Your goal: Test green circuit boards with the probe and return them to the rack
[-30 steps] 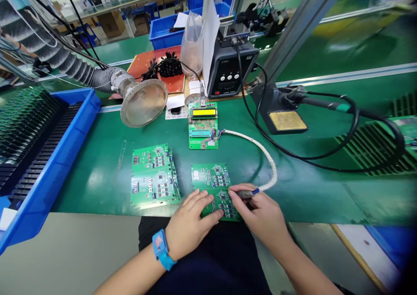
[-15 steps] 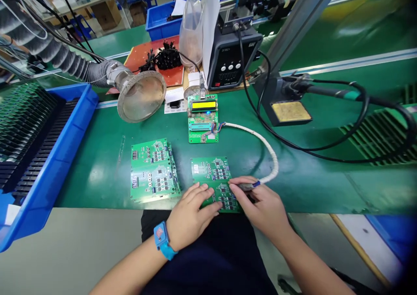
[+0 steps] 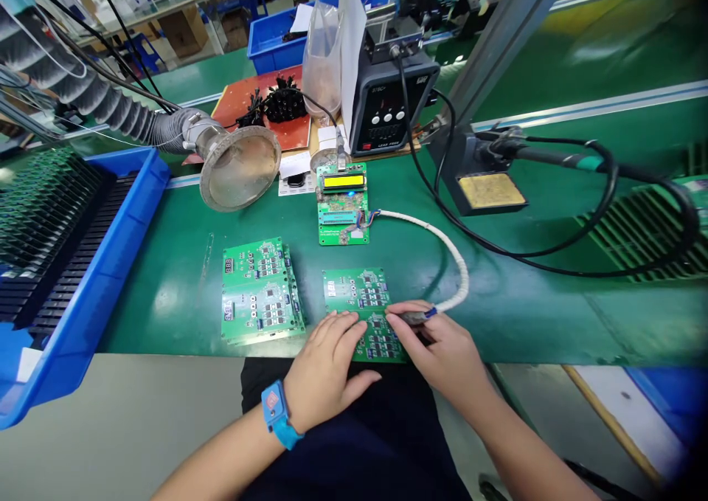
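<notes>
A green circuit board [image 3: 362, 288] lies flat at the bench's front edge, with chips and a small digit display on it. My left hand [image 3: 332, 361] rests over its lower left part, fingers stretched out and thumb lifted off to the side. Between the thumb and fingers of my right hand [image 3: 442, 342] is a grey probe [image 3: 416, 316] on a white-sleeved cable [image 3: 462, 265]. Its tip is hidden by my fingers at the board's right side. The cable runs to a programmer board [image 3: 343, 229] with a lit yellow screen.
Left of the board is a stack of similar circuit boards [image 3: 259, 291]. A blue bin [image 3: 125, 213] with racked boards stands at far left. A fume extractor hood [image 3: 240, 169], a soldering station [image 3: 387, 110] and an iron stand [image 3: 490, 191] with looping black cable sit behind.
My left thumb has lifted off the board and spread toward me, uncovering more of the lower chips. My right hand keeps the probe at the board's right side.
</notes>
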Available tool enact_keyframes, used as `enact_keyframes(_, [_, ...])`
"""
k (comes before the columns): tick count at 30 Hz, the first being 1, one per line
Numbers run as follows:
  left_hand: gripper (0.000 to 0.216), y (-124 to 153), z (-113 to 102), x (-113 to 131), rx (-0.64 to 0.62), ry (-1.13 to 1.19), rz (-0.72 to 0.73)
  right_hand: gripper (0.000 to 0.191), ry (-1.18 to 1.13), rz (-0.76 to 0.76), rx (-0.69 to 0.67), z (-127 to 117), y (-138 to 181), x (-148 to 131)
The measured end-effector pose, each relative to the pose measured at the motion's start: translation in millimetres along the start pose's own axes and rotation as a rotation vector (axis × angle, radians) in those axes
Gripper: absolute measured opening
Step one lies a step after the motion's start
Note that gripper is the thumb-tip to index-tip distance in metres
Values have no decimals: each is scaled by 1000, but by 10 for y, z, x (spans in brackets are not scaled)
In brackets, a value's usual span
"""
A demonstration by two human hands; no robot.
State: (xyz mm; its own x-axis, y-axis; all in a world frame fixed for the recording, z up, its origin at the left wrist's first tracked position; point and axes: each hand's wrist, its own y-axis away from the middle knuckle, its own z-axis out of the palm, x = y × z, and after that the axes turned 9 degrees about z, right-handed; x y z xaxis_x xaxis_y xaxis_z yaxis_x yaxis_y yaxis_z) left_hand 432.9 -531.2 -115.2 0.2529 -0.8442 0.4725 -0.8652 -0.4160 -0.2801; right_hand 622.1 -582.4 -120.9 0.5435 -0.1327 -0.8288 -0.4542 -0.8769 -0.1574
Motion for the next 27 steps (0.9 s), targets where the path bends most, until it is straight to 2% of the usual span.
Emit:
enact_keyframes(6, [113, -313, -26, 106, -195, -271, -131, 15, 2, -5, 4, 14, 10, 37])
enact_keyframes(9, [126, -487, -10, 51, -272, -318, -114, 16, 2, -1, 3, 13, 7, 48])
enact_keyframes(14, [139, -613, 13, -75, -327, -297, -125, 16, -3, -34, -8, -3, -6, 44])
enact_keyframes(18, [144, -600, 35, -111, -297, -281, -105, 17, -10, -15, -9, -1, -12, 53])
enact_keyframes(27, [142, -610, 80, -78, -302, -344, -126, 13, -17, -56, -9, -5, -16, 67])
